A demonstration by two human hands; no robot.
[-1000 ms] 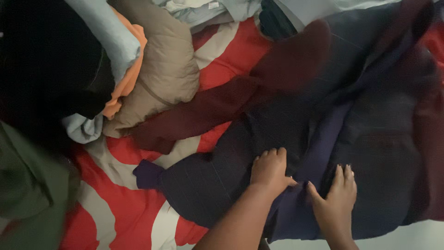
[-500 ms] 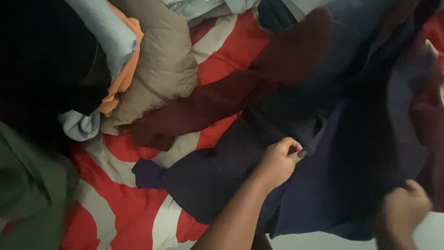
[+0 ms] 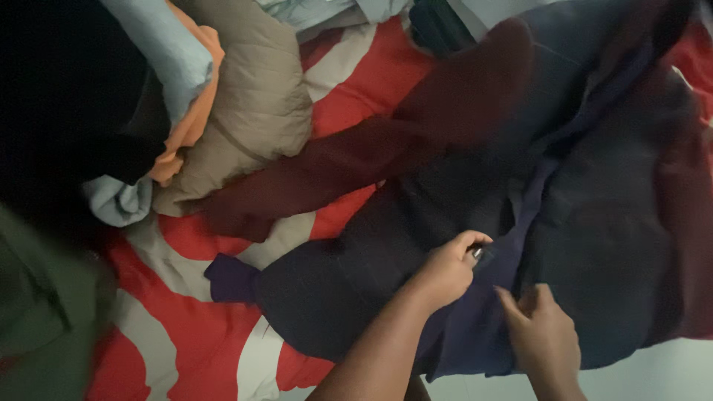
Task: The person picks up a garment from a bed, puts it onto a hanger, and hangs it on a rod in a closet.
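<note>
A dark navy jacket lies spread over a red and cream patterned bedspread. My left hand is closed on the jacket's front edge near the middle, pinching the fabric. My right hand rests just to the right of it on the purple-blue lining, fingers curled against the cloth. A maroon garment lies across the bedspread, its sleeve reaching left from under the jacket.
A heap of clothes fills the upper left: a tan quilted jacket, an orange piece, pale blue cloth and a black garment. A green garment lies at the lower left. A pale strip shows at the bottom right.
My right hand dropped the lifted jacket flap and came back left beside my left hand. The flap now lies flat again. My left hand went from flat to pinching the fabric.
</note>
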